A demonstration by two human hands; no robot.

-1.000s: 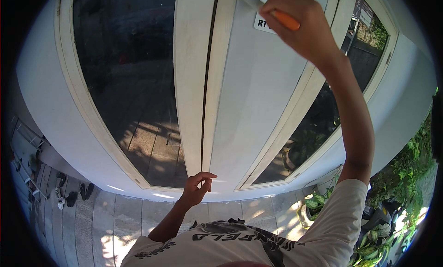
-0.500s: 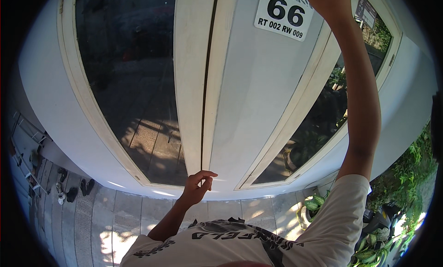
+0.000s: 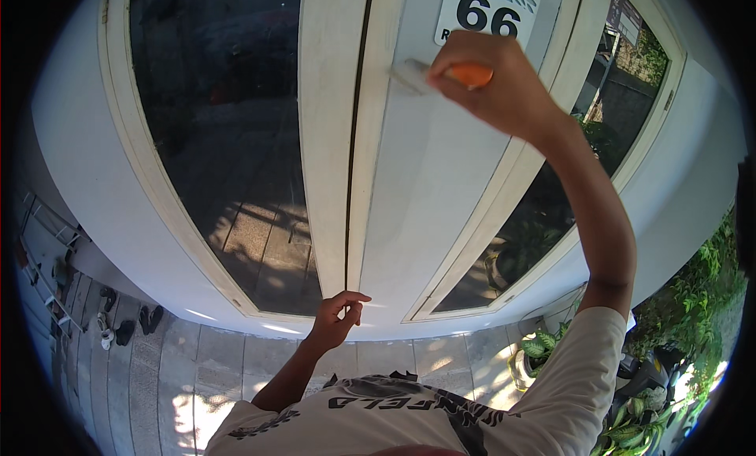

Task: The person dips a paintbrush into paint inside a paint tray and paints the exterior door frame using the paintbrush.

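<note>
My right hand [image 3: 496, 82] is raised in front of the grey wall strip [image 3: 429, 172], fingers wrapped round the orange handle [image 3: 473, 75] of what looks like a paintbrush. Its pale flat head [image 3: 411, 76] is blurred and points left at the strip, just below a white house-number plate [image 3: 488, 11] that the hand partly covers. Low in the middle, my left hand [image 3: 337, 320] hangs before the strip's lower end. Its fingers are loosely bent, the index finger reaches right, and nothing shows in it.
Dark glass panes in cream frames [image 3: 228, 149] [image 3: 543, 220] flank the strip, with a narrow dark gap [image 3: 354, 141] beside it. Shoes [image 3: 124, 331] and a metal ladder [image 3: 47, 291] are at left on the paving. A potted plant [image 3: 538, 346] and greenery [image 3: 685, 291] stand at right.
My right hand has come down and left from the top edge to below the number plate, bringing the orange-handled paintbrush into sight. My left hand has stayed in place.
</note>
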